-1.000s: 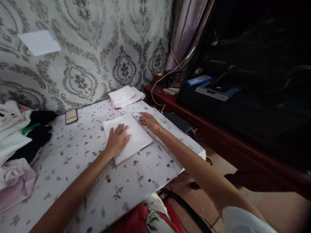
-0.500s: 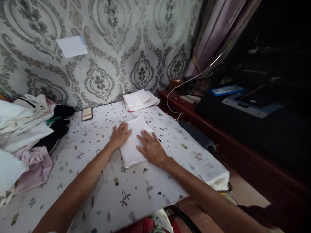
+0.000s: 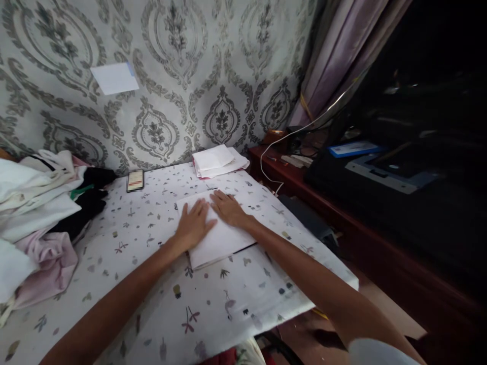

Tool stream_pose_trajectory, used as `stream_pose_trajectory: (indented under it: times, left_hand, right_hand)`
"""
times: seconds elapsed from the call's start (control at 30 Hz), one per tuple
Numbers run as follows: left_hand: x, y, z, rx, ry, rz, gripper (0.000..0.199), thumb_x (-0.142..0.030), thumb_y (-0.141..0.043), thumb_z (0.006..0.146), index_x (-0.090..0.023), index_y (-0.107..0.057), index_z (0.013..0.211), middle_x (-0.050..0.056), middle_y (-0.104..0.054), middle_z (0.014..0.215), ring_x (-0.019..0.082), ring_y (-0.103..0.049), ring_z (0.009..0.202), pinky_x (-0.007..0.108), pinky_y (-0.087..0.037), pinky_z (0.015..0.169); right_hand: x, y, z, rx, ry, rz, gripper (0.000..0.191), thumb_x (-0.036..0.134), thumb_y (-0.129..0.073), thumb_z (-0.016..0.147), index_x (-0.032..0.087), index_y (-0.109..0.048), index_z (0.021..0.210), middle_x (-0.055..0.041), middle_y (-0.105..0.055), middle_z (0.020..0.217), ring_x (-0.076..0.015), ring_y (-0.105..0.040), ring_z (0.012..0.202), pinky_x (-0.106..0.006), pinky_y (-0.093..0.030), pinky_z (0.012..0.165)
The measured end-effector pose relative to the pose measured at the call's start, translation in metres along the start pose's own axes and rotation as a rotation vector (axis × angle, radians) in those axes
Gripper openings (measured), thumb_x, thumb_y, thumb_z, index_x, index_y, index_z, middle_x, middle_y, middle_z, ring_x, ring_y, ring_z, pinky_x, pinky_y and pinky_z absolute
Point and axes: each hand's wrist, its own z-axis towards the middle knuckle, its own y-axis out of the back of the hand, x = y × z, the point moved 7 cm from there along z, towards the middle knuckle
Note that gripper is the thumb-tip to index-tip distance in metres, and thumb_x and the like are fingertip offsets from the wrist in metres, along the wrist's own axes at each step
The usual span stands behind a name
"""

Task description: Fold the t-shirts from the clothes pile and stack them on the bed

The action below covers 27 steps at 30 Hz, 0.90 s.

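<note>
A folded white cloth point(image 3: 224, 241) lies flat on the patterned bed sheet point(image 3: 152, 304) in the middle of the head view. My left hand point(image 3: 194, 223) rests palm down on its left part, fingers stretched out. Beside it, my right hand point(image 3: 230, 209) lies flat near the cloth's far edge, its fingers extended as well. Both hands press on top of the fabric, and neither grips it. They cover part of the cloth. Beyond them sits a small stack of folded white cloths point(image 3: 215, 161).
Loose clothes point(image 3: 49, 203) are heaped at the left. A phone-like object point(image 3: 135, 180) lies by the patterned wall. To the right stands a dark red cabinet point(image 3: 315, 182) with a white cable point(image 3: 266, 152) hanging over its edge.
The cloth now looks wider, spread further to the left and right. My right hand has moved away from me and slightly left; my left hand has shifted a little nearer and right.
</note>
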Motion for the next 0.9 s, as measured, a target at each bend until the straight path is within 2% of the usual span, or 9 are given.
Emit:
stream_pose_trajectory:
  times: [0.13, 0.27, 0.33, 0.43, 0.53, 0.6, 0.7, 0.77, 0.9]
  left_hand:
    - [-0.047, -0.006, -0.05, -0.022, -0.202, -0.029, 0.064, -0.053, -0.029, 0.104, -0.015, -0.034, 0.155, 0.015, -0.033, 0.162, 0.026, -0.024, 0.153, 0.054, -0.013, 0.125]
    - [-0.057, -0.004, -0.092, -0.007, -0.277, -0.206, 0.06, -0.052, -0.034, 0.103, -0.022, -0.032, 0.155, 0.011, -0.031, 0.164, 0.024, -0.021, 0.154, 0.052, -0.012, 0.126]
    - [-0.037, 0.004, -0.102, -0.087, -0.132, -0.404, 0.057, -0.05, -0.038, 0.103, -0.024, -0.032, 0.153, 0.012, -0.025, 0.166, 0.025, -0.018, 0.155, 0.05, -0.017, 0.126]
    - [0.01, 0.013, -0.109, -0.217, 0.263, -0.839, 0.058, -0.045, -0.05, 0.098, -0.022, -0.033, 0.149, 0.017, -0.029, 0.162, 0.028, -0.027, 0.151, 0.05, -0.031, 0.121]
    - [0.036, 0.008, -0.107, -0.19, 0.639, -1.291, 0.062, -0.036, -0.064, 0.09, -0.02, -0.036, 0.142, 0.02, -0.047, 0.147, 0.029, -0.051, 0.134, 0.044, -0.051, 0.103]
    - [0.033, 0.003, -0.101, -0.087, 0.8, -1.48, 0.061, -0.03, -0.069, 0.085, -0.018, -0.041, 0.137, 0.019, -0.061, 0.131, 0.026, -0.066, 0.109, 0.036, -0.059, 0.08]
    - [0.014, -0.001, -0.092, 0.168, 0.846, -1.57, 0.049, -0.024, -0.073, 0.075, -0.015, -0.057, 0.12, 0.01, -0.072, 0.088, 0.019, -0.065, 0.065, 0.026, -0.051, 0.05]
    - [0.011, 0.0, -0.088, 0.256, 0.804, -1.581, 0.038, -0.019, -0.075, 0.067, -0.014, -0.065, 0.104, 0.005, -0.07, 0.073, 0.019, -0.062, 0.057, 0.024, -0.045, 0.044]
    - [0.055, 0.017, -0.082, 0.074, 0.777, -1.648, 0.031, -0.015, -0.074, 0.063, -0.015, -0.071, 0.094, 0.006, -0.075, 0.082, 0.023, -0.069, 0.073, 0.026, -0.052, 0.055]
  right_hand:
    - [-0.012, -0.007, 0.04, -0.028, 0.064, -0.004, 0.051, 0.034, -0.029, 0.104, 0.014, -0.046, 0.148, -0.0144, -0.042, 0.158, -0.0279, -0.031, 0.15, -0.05, -0.025, 0.12]
    - [-0.013, -0.007, 0.058, -0.055, 0.161, 0.005, 0.045, 0.031, -0.034, 0.103, 0.012, -0.056, 0.137, -0.0169, -0.051, 0.15, -0.0286, -0.04, 0.143, -0.046, -0.028, 0.119]
    - [-0.013, -0.004, 0.062, -0.056, 0.192, 0.033, 0.039, 0.029, -0.037, 0.102, 0.014, -0.06, 0.13, -0.0158, -0.057, 0.143, -0.0274, -0.047, 0.136, -0.044, -0.031, 0.116]
    - [-0.014, 0.001, 0.066, -0.037, 0.204, 0.057, 0.032, 0.029, -0.044, 0.098, 0.016, -0.063, 0.121, -0.0139, -0.064, 0.129, -0.027, -0.054, 0.124, -0.043, -0.038, 0.108]
    - [-0.013, 0.004, 0.071, 0.0, 0.213, 0.081, 0.029, 0.029, -0.049, 0.094, 0.017, -0.064, 0.116, -0.0127, -0.065, 0.124, -0.0279, -0.055, 0.119, -0.043, -0.039, 0.104]
    - [-0.011, 0.005, 0.074, 0.031, 0.216, 0.099, 0.029, 0.028, -0.05, 0.093, 0.017, -0.064, 0.116, -0.0117, -0.066, 0.124, -0.0273, -0.055, 0.117, -0.042, -0.038, 0.103]
    - [-0.01, 0.01, 0.077, 0.069, 0.193, 0.121, 0.027, 0.027, -0.054, 0.089, 0.016, -0.067, 0.111, -0.0107, -0.069, 0.119, -0.026, -0.059, 0.111, -0.037, -0.041, 0.098]
    - [-0.013, 0.017, 0.075, 0.064, 0.158, 0.135, 0.023, 0.028, -0.057, 0.088, 0.016, -0.068, 0.105, -0.0105, -0.071, 0.113, -0.0257, -0.062, 0.106, -0.034, -0.044, 0.092]
    - [-0.029, 0.035, 0.053, -0.005, 0.059, 0.195, 0.016, 0.028, -0.057, 0.087, 0.017, -0.068, 0.091, -0.008, -0.072, 0.098, -0.0234, -0.063, 0.093, -0.033, -0.046, 0.084]
